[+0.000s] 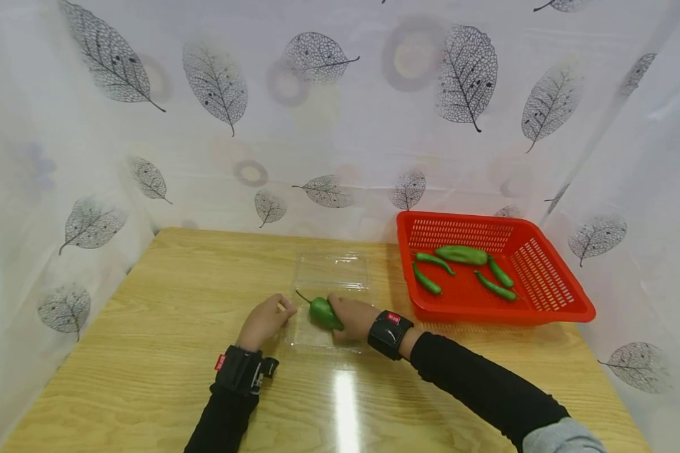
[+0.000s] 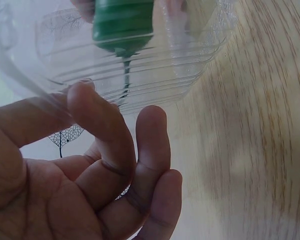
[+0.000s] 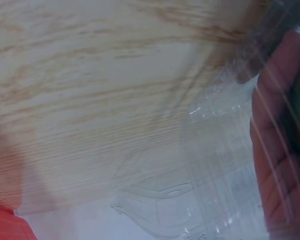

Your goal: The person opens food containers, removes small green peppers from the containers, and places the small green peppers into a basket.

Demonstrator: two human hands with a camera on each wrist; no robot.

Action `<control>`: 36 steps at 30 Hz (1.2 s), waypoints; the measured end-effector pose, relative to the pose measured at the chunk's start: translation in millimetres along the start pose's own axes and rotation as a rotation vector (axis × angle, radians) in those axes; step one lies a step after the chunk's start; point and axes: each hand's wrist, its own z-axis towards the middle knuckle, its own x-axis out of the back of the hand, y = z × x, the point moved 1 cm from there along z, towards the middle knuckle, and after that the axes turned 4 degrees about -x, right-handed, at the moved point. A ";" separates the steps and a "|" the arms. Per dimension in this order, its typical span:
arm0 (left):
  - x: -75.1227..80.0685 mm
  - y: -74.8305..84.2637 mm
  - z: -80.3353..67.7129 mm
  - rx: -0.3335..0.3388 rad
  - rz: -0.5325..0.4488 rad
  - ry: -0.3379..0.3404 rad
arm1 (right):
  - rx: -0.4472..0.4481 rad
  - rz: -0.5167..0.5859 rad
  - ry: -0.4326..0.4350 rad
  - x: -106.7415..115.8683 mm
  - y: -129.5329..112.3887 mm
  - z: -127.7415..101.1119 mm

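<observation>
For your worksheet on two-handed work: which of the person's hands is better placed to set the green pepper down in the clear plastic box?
The right hand: it already grips the green pepper over the clear plastic box, while the left hand only steadies its edge.

We find no readable text. Small red tags on both black wrist straps, left strap [image 1: 240, 370] and right strap [image 1: 390, 333], carry marks too small for us to make out.
</observation>
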 end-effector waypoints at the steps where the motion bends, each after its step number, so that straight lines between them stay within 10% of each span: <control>1: 0.0 0.0 0.2 0.001 0.002 0.001 | 0.001 0.001 0.005 0.6 -0.5 -0.4; 15: -1.5 0.1 0.6 0.007 0.005 0.000 | -0.029 0.073 0.080 15.0 -5.5 -2.4; 36: -1.4 0.9 -1.5 -0.010 0.012 0.005 | -0.054 0.113 0.211 110.2 5.5 -67.9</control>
